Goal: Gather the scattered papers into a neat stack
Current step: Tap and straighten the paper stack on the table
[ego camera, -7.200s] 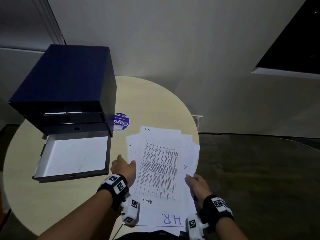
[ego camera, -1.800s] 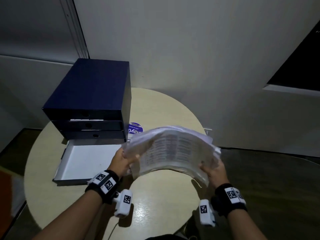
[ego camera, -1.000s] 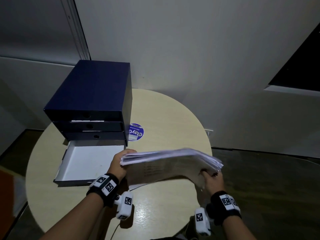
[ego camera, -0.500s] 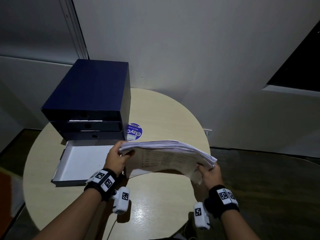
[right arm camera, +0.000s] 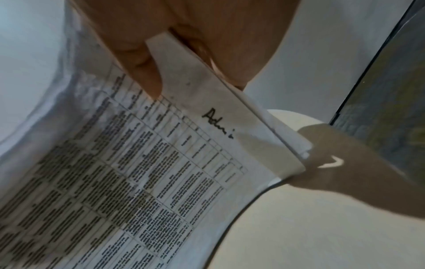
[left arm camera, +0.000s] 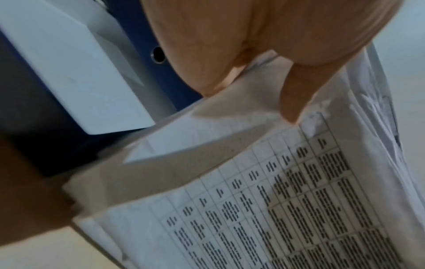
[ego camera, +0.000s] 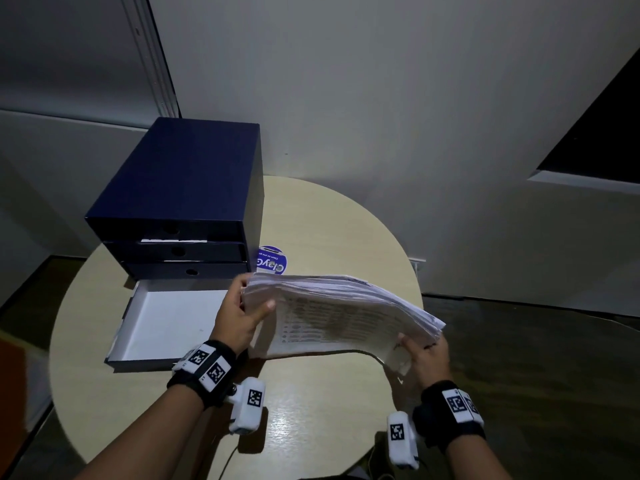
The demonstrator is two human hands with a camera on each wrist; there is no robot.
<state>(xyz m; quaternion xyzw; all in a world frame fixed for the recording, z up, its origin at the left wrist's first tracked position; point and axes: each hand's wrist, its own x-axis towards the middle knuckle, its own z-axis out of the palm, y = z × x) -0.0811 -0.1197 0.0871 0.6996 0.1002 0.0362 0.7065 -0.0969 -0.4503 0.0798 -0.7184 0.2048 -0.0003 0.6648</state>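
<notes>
Both hands hold the sheaf of papers (ego camera: 343, 317) in the air above the round counter (ego camera: 332, 230). The left hand (ego camera: 239, 317) grips one short end and the right hand (ego camera: 427, 355) pinches the other. The thin printed sheets are limp and sag between the grips, and their edges fan unevenly, so a loose grip could let inner sheets slide out. A folded corner by the right fingers (right arm camera: 142, 72) may crease. The open drawer (ego camera: 173, 323) of the dark blue box (ego camera: 187, 178) sits just beside.

Left hand (ego camera: 239, 318) and right hand (ego camera: 427, 358) raised, fingers curled in grip
</notes>
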